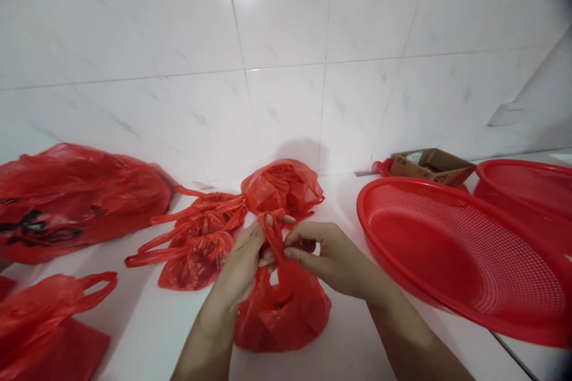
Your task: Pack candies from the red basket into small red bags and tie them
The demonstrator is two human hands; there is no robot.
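Note:
Both hands work at the twisted handles of a red plastic bag (286, 321), whose rounded, filled body rests on the white counter in front of me. My left hand (250, 250) is closed round the handles from the left, with its thumb up near their top. From the right, my right hand (319, 253) pinches one handle between thumb and fingertips. What lies inside the bag is hidden by the red plastic. Just behind my hands sits a crumpled bundle of red bags (281, 184). Left of my left hand, several filled red bags (196, 256) lie in a row.
At the right stands a large red plastic basket (415, 250), with a second red basket (527, 190) behind it. A small cardboard box (433, 165) is against the tiled wall (286, 101). A big red bag (89, 190) and another red bag (49, 327) occupy the left.

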